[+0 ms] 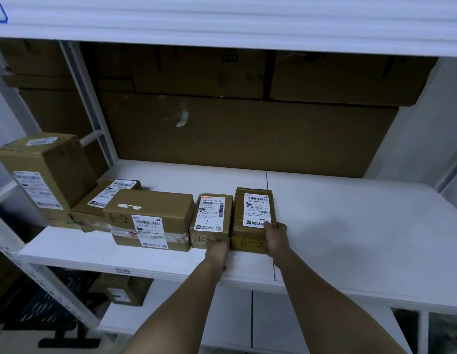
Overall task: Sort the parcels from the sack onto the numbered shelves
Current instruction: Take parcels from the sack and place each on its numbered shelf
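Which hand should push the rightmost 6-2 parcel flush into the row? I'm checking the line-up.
The right hand, probably. It already grips the rightmost parcel at its near right corner, on the open side, so it can push leftward. The left hand rests at the neighbouring parcel.
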Demonstrator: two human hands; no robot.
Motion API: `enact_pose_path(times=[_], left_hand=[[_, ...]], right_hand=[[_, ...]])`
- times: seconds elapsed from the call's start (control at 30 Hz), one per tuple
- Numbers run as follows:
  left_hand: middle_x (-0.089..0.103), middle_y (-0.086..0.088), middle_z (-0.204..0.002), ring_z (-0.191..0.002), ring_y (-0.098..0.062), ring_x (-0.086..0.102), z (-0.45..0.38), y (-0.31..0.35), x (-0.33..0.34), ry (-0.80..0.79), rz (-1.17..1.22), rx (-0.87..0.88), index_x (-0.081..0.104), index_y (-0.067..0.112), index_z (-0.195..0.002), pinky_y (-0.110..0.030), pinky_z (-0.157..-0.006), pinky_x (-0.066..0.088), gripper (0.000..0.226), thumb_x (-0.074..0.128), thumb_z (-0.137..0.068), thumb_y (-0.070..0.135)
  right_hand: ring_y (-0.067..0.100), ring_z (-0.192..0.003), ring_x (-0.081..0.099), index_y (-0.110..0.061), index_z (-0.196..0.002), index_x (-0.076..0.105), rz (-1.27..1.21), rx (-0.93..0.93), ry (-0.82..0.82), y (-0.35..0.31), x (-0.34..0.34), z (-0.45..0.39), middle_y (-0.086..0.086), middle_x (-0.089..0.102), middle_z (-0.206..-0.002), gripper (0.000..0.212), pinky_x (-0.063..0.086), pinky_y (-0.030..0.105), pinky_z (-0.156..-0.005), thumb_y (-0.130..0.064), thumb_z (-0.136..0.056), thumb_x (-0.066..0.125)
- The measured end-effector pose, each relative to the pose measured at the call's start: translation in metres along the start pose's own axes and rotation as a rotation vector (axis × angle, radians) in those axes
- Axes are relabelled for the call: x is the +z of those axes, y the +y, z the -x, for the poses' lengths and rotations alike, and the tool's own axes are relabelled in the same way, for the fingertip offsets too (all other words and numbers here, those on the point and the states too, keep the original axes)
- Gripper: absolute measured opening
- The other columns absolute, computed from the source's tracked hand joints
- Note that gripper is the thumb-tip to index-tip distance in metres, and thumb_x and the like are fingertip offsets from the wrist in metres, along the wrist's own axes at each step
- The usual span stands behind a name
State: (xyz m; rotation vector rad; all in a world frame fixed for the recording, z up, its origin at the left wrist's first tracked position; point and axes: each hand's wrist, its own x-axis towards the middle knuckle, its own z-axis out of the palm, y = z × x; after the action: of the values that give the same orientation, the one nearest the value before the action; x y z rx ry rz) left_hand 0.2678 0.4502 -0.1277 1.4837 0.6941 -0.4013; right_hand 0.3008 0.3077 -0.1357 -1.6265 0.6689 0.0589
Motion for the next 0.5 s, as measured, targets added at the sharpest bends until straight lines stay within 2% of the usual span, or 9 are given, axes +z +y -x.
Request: enact_pose_path(times=[0.17,0.23,0.3,0.37,0.5], left_hand=[[0.053,-0.013,-0.126,-0.113,-0.03,0.052,0.0,0.0,0.001,-0.004,0.001,0.0,0.042,0.012,-0.132,-0.036,-0.078,0.045,0.042,0.047,-0.095,0.033],[0.054,-0.01,-0.107,-0.099,-0.026,0.053,0.002,-0.001,0.002,-0.014,0.004,0.005,0.043,0.013,-0.125,-0.033,-0.075,0.044,0.033,0.044,-0.097,0.032],[0.046,-0.004,-0.083,-0.075,-0.019,0.047,0.007,-0.001,0.001,-0.02,-0.001,0.013,0.043,0.015,-0.113,-0.028,-0.065,0.041,0.02,0.04,-0.099,0.029],[0.04,-0.002,-0.077,-0.066,-0.015,0.04,0.012,-0.001,0.0,-0.034,-0.02,0.016,0.043,0.015,-0.106,-0.024,-0.06,0.037,0.013,0.038,-0.1,0.026],[0.046,-0.001,-0.086,-0.091,-0.022,0.047,0.024,-0.003,-0.003,-0.068,-0.04,0.023,0.045,0.013,-0.115,-0.029,-0.072,0.041,0.023,0.039,-0.1,0.031]], right_hand=[[0.032,-0.106,0.056,-0.01,-0.138,0.036,0.048,-0.004,0.001,0.0,-0.002,0.003,0.017,0.055,-0.126,0.046,0.05,0.044,-0.092,-0.033,-0.099,0.047],[0.031,-0.105,0.055,-0.01,-0.139,0.035,0.063,-0.002,-0.006,0.0,-0.003,0.004,0.017,0.054,-0.127,0.047,0.05,0.043,-0.092,-0.034,-0.1,0.046],[0.031,-0.108,0.054,-0.01,-0.141,0.034,0.079,-0.003,-0.02,-0.001,-0.003,0.006,0.017,0.053,-0.13,0.048,0.048,0.042,-0.093,-0.034,-0.1,0.045],[0.033,-0.115,0.052,-0.01,-0.143,0.032,0.084,-0.007,-0.027,-0.002,-0.005,0.007,0.017,0.051,-0.134,0.051,0.046,0.04,-0.092,-0.034,-0.1,0.045],[0.034,-0.121,0.05,-0.009,-0.148,0.026,0.077,0.008,-0.024,-0.002,-0.011,0.012,0.018,0.046,-0.14,0.06,0.043,0.039,-0.094,-0.039,-0.1,0.045]])
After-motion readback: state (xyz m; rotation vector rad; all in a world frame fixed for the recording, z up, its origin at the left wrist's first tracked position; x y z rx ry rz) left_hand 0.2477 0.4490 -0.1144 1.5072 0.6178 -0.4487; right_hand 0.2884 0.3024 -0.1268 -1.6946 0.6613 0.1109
